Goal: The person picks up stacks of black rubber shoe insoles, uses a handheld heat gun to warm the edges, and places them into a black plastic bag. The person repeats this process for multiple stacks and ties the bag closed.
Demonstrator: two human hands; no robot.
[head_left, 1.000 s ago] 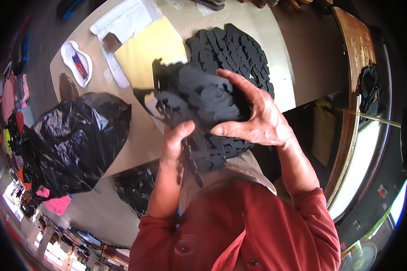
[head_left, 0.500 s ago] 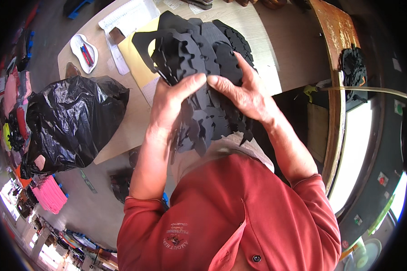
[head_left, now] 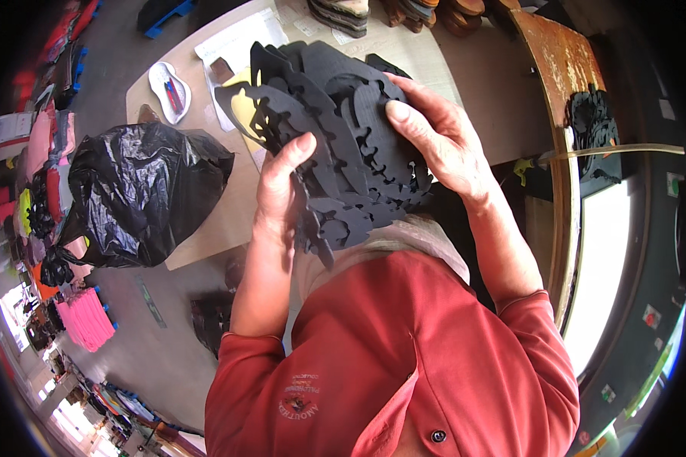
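Observation:
Between my two hands is a thick bundle of thin black cut-out sheets [head_left: 331, 126] with scalloped, notched edges. They look like foam or rubber cut-outs. My left hand [head_left: 280, 179] grips the bundle's left side, thumb on top and fingers hidden beneath. On the right side my right hand [head_left: 442, 137] holds it, thumb pressed on the upper face and fingers round the far edge. Several layers fan apart and droop toward my body. A yellow sheet [head_left: 242, 114] shows behind the bundle's left edge.
A filled black plastic bag [head_left: 141, 194] sits at the table's left edge. Beyond it, a white sole-shaped tray [head_left: 160, 80] holds pens. Stacked soles [head_left: 339, 17] line the far edge. To the right stand a wooden board edge [head_left: 564, 228] and a hanging black cut-out piece [head_left: 593, 129].
My hands have moved apart, the thumbs no longer meeting in the middle. The bundle has spread wider and tilted. The whole view has shifted slightly.

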